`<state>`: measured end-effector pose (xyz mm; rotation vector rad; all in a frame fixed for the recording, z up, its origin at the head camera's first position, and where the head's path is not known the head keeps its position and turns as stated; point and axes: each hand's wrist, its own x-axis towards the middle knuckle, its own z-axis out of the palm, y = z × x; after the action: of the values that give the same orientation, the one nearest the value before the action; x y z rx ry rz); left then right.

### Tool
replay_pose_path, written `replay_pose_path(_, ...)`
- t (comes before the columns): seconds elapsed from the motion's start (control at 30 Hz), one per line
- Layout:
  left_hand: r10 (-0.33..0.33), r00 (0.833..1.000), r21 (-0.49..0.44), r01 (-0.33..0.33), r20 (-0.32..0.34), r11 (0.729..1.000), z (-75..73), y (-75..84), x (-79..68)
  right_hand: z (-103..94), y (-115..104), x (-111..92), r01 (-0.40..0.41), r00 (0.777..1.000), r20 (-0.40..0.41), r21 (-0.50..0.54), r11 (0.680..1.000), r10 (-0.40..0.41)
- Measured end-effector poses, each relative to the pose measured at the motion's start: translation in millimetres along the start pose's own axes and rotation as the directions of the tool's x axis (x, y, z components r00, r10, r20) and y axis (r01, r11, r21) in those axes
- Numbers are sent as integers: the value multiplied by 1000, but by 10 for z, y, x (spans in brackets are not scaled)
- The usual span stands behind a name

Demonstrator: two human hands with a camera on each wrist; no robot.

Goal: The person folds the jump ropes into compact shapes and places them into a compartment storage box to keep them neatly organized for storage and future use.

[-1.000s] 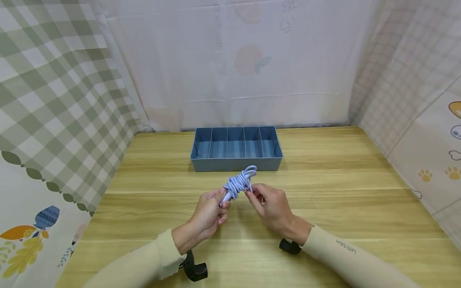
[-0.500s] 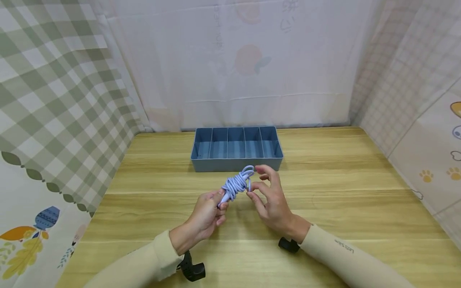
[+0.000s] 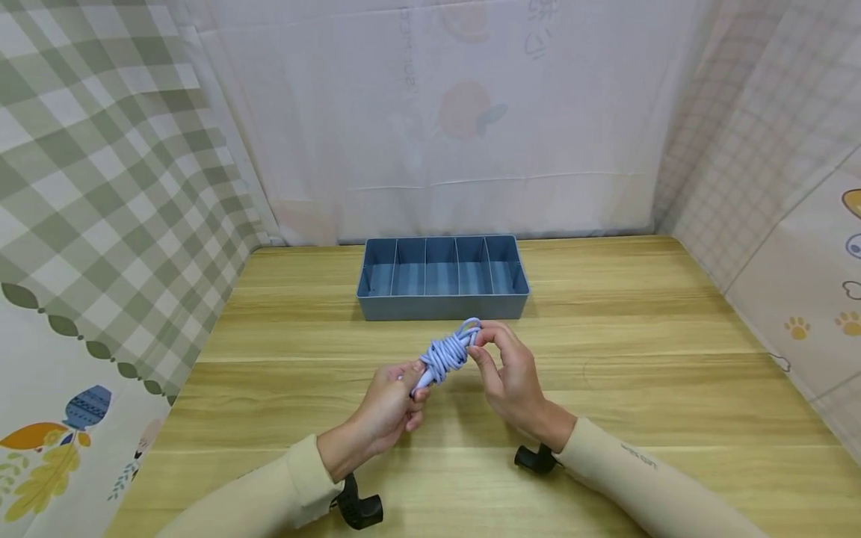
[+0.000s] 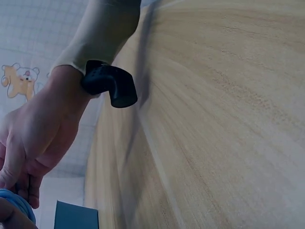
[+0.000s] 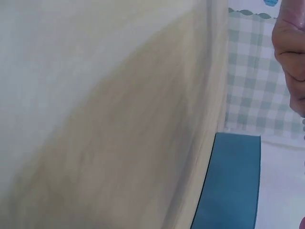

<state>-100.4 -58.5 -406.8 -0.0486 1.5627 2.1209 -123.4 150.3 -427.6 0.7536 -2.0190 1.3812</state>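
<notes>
Hidden beneath the left hand (image 3: 386, 407), the lower end of a pale blue cord bundle (image 3: 444, 359); cut off at the left edge of the left wrist view, all but a few of its coils; hard to make out in the right wrist view, with just part of the left hand along the right edge.

Clamped round the bundle's lower end, the left thumb and fingers; pinched together at the loops of the upper end, the right hand's (image 3: 516, 381) thumb and index finger; impossible to tell, how far the other right fingers curl.

Held tilted in the air over the tabletop (image 3: 639, 359), upper end towards the far edge, near the front wall of a blue-grey tray (image 3: 444, 308); set at the far edge, slightly left of its middle, that tray, with five side-by-side compartments and their blue floors visible.
</notes>
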Motion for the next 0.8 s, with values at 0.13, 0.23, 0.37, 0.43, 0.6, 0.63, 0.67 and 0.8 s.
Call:
replay_pose_path(0.13,4,1000,12,-4,15,1000,1,-11,-11,22,-20,9,-49,996,-65,109,993,56)
replay_pose_path(0.23,6,1000,12,-6,14,1000,-10,-17,-17,14,-18,19,-86,990,-94,200,976,107)
replay_pose_path(0.37,4,1000,12,-5,13,1000,-28,-17,-25,-31,6,46,-150,980,-95,228,962,175)
replay_pose_path(0.43,1,1000,16,-2,13,1000,-33,-13,-28,-53,16,59,-174,975,-94,231,957,200)
replay_pose_path(0.6,-6,1000,23,6,9,1000,-42,-5,-30,-78,26,61,-185,971,-99,280,942,220)
replay_pose_path(0.63,-8,1000,24,7,9,1000,-43,-4,-31,-78,27,58,-177,972,-98,286,942,212)
replay_pose_path(0.67,-8,1000,24,8,7,1000,-45,-4,-33,-77,26,57,-164,975,-97,286,944,199)
replay_pose_path(0.8,-5,1000,30,4,3,1000,-51,3,-42,-71,33,48,-74,991,-93,232,970,98)
